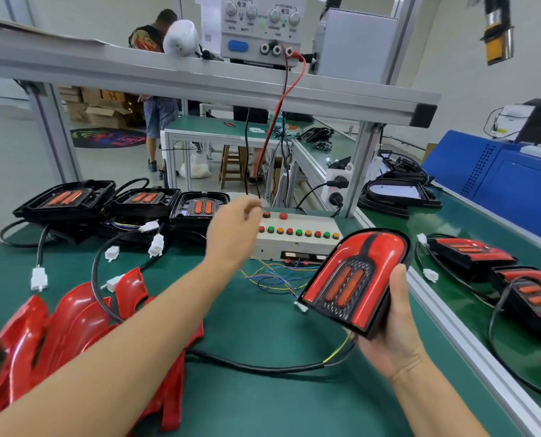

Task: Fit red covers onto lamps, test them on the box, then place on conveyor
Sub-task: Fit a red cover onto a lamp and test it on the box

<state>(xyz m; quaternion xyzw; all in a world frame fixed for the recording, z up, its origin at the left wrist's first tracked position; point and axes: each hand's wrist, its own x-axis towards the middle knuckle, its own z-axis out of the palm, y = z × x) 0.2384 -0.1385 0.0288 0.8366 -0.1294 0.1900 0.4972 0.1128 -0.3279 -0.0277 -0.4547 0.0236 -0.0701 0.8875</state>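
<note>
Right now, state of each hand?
Left hand: raised beside the test box, holds nothing visible; blurred, so open or closed cannot be told.
Right hand: gripping a lamp with red cover.

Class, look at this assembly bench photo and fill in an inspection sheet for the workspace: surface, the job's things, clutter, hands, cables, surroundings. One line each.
Surface: green bench mat, with the green conveyor to the right beyond an aluminium rail.
Job's things: covered lamp held up; test box with coloured buttons; loose red covers piled at left; three uncovered lamps behind; two finished lamps on the conveyor.
Clutter: nothing seen.
Hands: right hand grips the covered lamp; left hand reaches toward the test box, fingers blurred.
Cables: black lamp leads with white connectors; thin coloured wires from the box; red lead from the power supply.
Surroundings: person standing behind, cardboard boxes, blue machine.
</note>
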